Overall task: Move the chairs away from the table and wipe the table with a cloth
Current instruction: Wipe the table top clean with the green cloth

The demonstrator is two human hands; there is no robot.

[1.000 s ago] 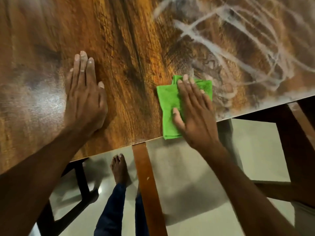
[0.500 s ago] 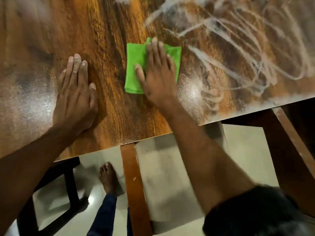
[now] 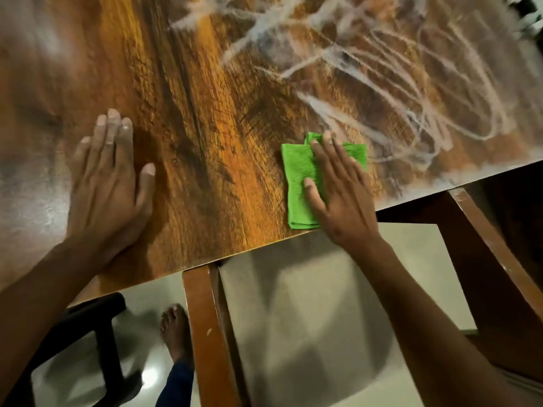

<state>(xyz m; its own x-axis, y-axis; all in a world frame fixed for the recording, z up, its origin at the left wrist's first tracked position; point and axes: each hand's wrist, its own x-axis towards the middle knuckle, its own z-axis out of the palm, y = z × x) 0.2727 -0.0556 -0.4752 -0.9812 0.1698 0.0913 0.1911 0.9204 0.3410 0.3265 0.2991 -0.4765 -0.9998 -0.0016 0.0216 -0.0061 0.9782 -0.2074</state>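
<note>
Pressing my flat, open right hand point(image 3: 338, 198) on the green cloth point(image 3: 299, 183); my left hand point(image 3: 108, 183) lies spread, empty, on the table point(image 3: 205, 113); no writing shows.

My bare foot point(image 3: 176, 330) on the pale, glossy floor point(image 3: 308, 318).
My blue trouser leg point(image 3: 176, 386) is just below the foot; a black frame point(image 3: 108, 342) stands left of the foot, and a small glint of light point(image 3: 150, 374) lies beside it.

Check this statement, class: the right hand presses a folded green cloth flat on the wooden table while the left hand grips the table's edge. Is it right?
Not quite. In the head view the left hand lies flat, palm down, on the table, not gripping its edge. The right hand does press the green cloth.
</note>
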